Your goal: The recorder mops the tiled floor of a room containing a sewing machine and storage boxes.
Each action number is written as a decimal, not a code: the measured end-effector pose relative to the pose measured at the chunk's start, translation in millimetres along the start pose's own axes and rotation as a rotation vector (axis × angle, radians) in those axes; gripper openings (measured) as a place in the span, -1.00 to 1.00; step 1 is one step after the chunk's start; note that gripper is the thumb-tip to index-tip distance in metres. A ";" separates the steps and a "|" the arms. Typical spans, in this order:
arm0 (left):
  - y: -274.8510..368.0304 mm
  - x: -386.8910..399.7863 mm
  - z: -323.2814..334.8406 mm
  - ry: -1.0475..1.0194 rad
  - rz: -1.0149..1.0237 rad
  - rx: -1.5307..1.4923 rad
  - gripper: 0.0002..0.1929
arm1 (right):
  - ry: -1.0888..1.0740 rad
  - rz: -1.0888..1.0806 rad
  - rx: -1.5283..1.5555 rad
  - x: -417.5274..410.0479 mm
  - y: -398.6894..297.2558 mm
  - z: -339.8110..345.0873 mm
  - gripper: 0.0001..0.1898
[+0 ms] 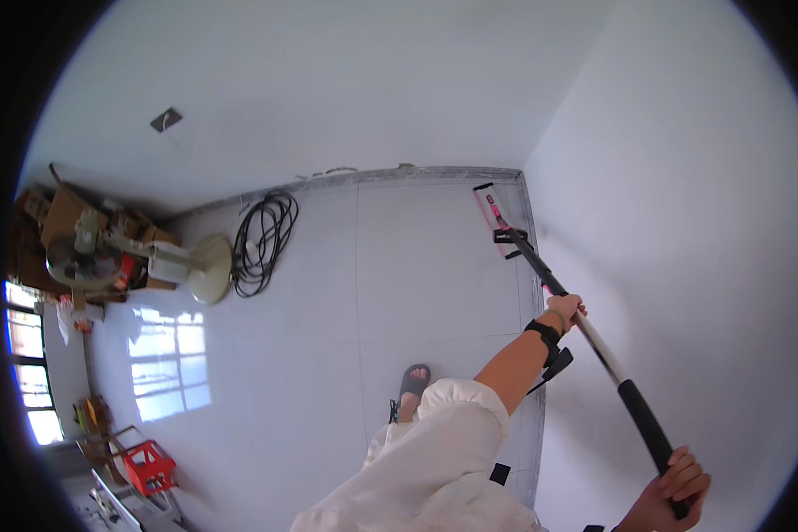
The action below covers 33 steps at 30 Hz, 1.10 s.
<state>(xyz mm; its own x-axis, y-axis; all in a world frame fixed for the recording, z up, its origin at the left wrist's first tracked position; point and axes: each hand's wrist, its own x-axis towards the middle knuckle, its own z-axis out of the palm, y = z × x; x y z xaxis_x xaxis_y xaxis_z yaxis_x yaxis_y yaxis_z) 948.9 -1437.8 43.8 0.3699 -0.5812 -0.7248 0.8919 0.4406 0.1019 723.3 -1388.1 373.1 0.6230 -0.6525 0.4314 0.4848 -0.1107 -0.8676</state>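
A flat mop with a long pole (602, 352) slants from the lower right toward the corner of the room. Its pink-and-white head (495, 211) with black end pieces lies on the floor near the right wall. My left hand (565, 309) grips the pole around its middle, just above the dark lower section. My right hand (685, 482) is wrapped around the black foam grip (645, 419) close to the top end. A black strap with a dangling piece circles my left wrist.
Pale tiled floor (306, 372) meets white walls along a grey skirting (372, 176). To the left are a coiled black cable (266, 243), a pedestal fan (211, 269), cardboard boxes (73, 213) and a red plastic stool (148, 467). A wall socket (166, 120) holds a plug.
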 end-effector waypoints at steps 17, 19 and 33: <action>163.3 -70.4 -74.2 0.071 0.357 -0.326 -0.90 | -0.505 0.157 0.219 61.6 47.6 98.4 -0.80; 186.7 -78.8 -84.1 0.108 0.372 -0.343 -0.93 | -0.468 0.166 0.196 61.1 55.1 119.1 -0.81; 238.9 -143.6 -164.9 0.056 0.632 -0.586 -0.65 | -0.705 0.291 0.328 49.9 59.6 196.4 -0.83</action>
<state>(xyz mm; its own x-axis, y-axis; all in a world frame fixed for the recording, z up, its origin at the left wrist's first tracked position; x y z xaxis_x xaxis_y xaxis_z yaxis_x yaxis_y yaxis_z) 1066.0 -1136.3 59.9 0.7245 -0.0803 -0.6846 0.2392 0.9607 0.1405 903.8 -1280.0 391.5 0.9370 0.0135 0.3490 0.3310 0.2851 -0.8995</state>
